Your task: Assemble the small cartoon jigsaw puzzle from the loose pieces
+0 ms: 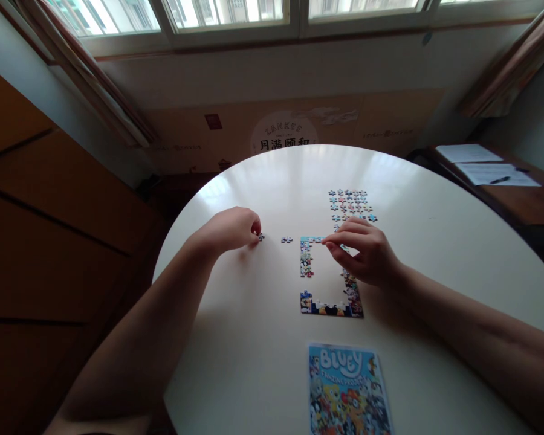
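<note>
My left hand [238,228] reaches over the left part of the table, its fingertips closed on a small jigsaw puzzle piece [262,237] at the tabletop. Another jigsaw piece or joined pair [287,240] lies between that hand and the partly joined puzzle border [305,266]. The border is a rectangle with a bare middle and a gap low on its left side. Over its top right corner is my right hand [367,251], thumb and forefinger pinched together at the top edge. Whatever lies between those fingertips is too small to make out. That hand hides part of the border's right side.
Loose puzzle pieces [349,199] lie in rows behind my right hand. A colourful Bluey picture sheet or booklet [349,393] lies near me on the round white table [245,362]. Papers [496,173] and a pen rest on a brown side table at right.
</note>
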Available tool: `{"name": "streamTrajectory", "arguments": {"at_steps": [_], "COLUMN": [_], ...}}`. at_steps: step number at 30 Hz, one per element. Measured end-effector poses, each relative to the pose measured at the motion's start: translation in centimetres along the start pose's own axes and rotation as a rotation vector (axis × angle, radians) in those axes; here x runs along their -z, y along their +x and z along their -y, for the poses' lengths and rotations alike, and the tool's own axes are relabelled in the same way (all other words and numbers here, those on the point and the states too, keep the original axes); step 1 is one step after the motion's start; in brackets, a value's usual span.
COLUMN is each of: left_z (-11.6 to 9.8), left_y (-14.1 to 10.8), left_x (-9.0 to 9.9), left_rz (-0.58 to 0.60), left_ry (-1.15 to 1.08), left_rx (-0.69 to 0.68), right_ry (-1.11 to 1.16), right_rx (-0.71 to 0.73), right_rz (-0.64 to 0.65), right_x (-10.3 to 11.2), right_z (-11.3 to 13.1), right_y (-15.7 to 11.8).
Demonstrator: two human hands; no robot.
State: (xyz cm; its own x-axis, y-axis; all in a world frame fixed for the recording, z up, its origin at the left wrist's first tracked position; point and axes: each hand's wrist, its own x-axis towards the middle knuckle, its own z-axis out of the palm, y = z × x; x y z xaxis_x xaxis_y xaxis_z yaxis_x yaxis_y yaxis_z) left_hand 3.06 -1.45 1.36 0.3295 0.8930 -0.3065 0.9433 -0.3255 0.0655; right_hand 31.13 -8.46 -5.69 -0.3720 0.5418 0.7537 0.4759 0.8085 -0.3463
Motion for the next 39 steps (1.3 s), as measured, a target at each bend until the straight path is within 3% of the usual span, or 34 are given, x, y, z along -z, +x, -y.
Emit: {"name": "streamTrajectory", "arguments": {"at_steps": [28,39], "left_z": [0.49,0.16], "left_y": [0.37,-0.18], "left_x": [-0.28,-0.1], "left_rz": [0.004,0.078], "left_ry": [-0.068,-0.084], "left_rx": [-0.056,-0.043], "right_ry": [0.008,0.006], "right_rx": [-0.027,-0.024], "right_rz": [0.046,0.044], "right_x": [-0.1,-0.04], "right_z": [-0.16,0.06], "right_y": [-0.19,0.01]}}
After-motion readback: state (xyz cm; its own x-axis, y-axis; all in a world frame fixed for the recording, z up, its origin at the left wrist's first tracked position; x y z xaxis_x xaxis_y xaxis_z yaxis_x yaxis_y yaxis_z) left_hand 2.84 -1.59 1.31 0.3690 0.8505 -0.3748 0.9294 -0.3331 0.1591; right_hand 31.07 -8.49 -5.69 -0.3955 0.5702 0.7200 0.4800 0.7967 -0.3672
